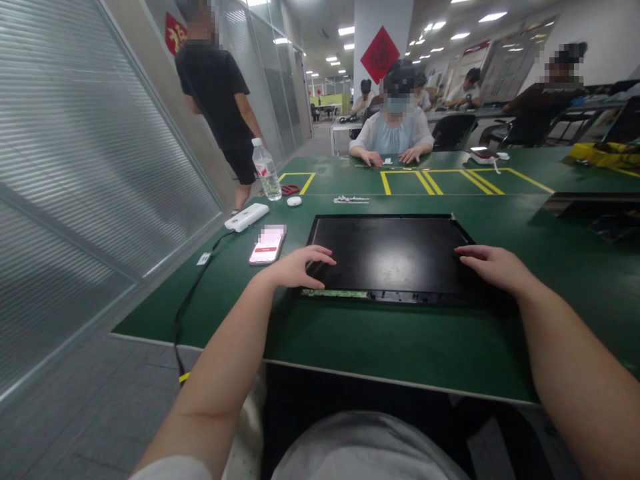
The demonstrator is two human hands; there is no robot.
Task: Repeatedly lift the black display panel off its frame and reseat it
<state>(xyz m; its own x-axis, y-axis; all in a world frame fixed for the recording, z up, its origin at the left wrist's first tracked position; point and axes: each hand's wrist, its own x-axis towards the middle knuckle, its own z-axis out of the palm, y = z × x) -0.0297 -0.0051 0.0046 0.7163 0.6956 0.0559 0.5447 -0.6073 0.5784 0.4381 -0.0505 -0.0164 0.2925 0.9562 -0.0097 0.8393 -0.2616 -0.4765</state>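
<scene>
A black flat screen panel (367,250) lies on the green table in front of me, its glossy face up. A green circuit board strip (340,293) runs along the left part of its near edge. Over the panel's left side is my left hand (303,265), thumb and fingers apart and nothing held. My right hand (495,265) reaches over the panel's right side with fingers stretched out near the edge. Whether its fingertips touch the panel I cannot tell.
Left of the panel are a phone (268,245), a white power bank (247,217) with a black cable, a water bottle (267,172), red-handled scissors (290,190) and a small white case (295,201). Thin white pieces (351,199) lie beyond. A person (393,130) sits opposite.
</scene>
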